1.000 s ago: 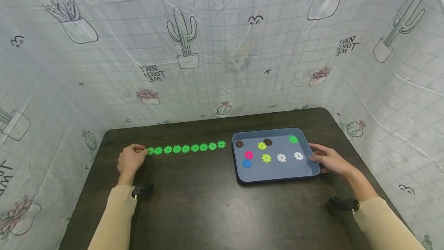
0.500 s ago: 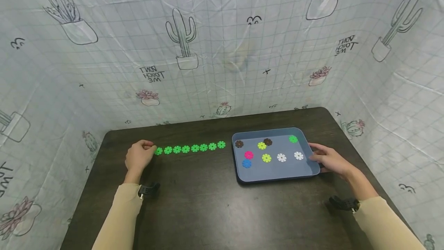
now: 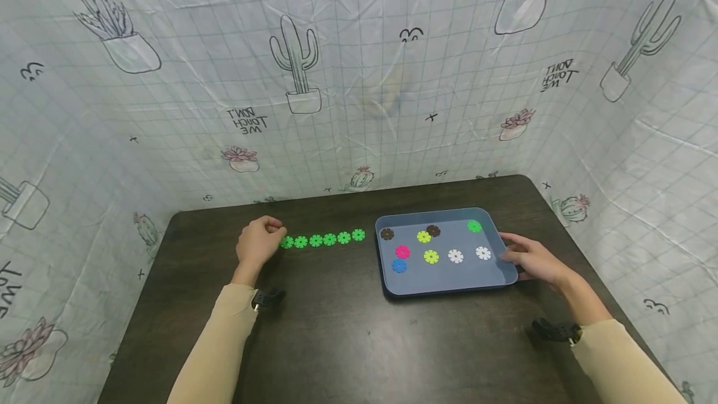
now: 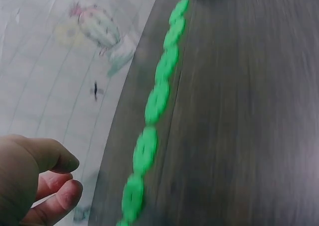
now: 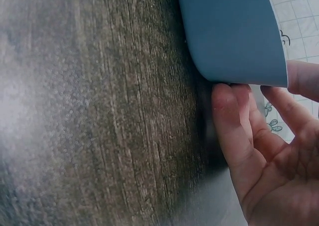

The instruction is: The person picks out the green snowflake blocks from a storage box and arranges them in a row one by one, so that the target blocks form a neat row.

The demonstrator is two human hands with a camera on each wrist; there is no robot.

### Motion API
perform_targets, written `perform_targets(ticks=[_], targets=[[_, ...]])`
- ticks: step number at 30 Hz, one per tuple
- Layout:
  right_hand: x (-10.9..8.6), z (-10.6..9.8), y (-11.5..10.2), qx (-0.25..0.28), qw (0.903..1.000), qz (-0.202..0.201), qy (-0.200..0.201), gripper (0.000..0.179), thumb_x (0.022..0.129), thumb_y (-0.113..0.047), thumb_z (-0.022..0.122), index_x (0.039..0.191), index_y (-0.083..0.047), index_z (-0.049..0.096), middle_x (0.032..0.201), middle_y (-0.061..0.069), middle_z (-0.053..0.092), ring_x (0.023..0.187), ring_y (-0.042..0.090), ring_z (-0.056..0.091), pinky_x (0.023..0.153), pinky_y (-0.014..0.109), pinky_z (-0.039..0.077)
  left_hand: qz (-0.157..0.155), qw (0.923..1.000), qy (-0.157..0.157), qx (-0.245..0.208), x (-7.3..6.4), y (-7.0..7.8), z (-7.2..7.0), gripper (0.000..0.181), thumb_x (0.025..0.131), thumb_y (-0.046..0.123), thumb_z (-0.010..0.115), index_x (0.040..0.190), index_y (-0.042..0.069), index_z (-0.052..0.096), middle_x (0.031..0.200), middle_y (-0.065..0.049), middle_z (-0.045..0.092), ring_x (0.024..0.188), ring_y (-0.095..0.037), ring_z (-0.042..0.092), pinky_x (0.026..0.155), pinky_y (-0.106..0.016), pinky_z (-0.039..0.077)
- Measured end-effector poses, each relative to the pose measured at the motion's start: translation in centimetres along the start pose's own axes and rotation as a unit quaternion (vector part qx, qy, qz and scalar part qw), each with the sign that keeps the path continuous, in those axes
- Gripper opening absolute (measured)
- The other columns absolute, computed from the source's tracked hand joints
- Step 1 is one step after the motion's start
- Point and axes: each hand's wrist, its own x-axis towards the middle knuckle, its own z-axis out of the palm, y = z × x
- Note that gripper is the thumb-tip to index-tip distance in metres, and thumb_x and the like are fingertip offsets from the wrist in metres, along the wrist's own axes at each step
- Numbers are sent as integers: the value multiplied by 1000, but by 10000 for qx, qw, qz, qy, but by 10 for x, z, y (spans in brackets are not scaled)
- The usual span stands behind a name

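Observation:
A row of green snowflake building discs point(image 3: 316, 240) lies on the table left of the blue-grey tray point(image 3: 449, 282). My left hand point(image 3: 259, 245) hovers at the row's left part, covering some discs in the head view. Its fingers are loosely bent, and the left wrist view shows nothing between thumb and fingertips, beside the green discs point(image 4: 157, 101). At the tray's right end my right hand point(image 3: 533, 259) grips the rim, fingers under the tray point(image 5: 229, 37) in the right wrist view. Inside lie several loose discs, among them a pink disc point(image 3: 402, 252) and a white disc point(image 3: 455, 256).
The dark wooden table point(image 3: 336, 341) has a rounded back right corner. A patterned white cloth point(image 3: 359, 80) hangs close behind it and along both sides. Also in the tray are a blue disc point(image 3: 399, 266), a green disc point(image 3: 474, 226), yellow discs and brown discs.
My left hand has moved right along the row, from its left end, covering discs that showed before. My right hand and the tray stay in place.

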Motion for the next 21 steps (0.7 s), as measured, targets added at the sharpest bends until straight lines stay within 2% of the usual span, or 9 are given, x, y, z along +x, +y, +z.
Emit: perform_targets(ticks=[5,10,21], targets=[[0,-1,2,-2,10000,45,12,73,106,-24,58,163,1,20,141,36,48,114,36,63,85,53,58,255,9996,-85,-63,2,27,16,21,94,29,71,105,13,76,90,-2,74,74,-23,68,56,-38,49],[0,-2,2,-40,10000,82,-6,72,106,-23,57,163,1,20,142,35,48,115,37,63,86,54,58,369,9991,-182,-80,4,53,34,19,93,29,71,104,15,76,88,0,73,71,-21,67,56,-37,49],[1,-1,1,6,10000,43,-17,71,107,-23,56,163,0,21,142,35,47,116,38,62,85,53,58,814,9957,-421,-117,2,111,73,14,91,30,74,100,19,76,88,7,73,76,-17,67,63,-40,51]])
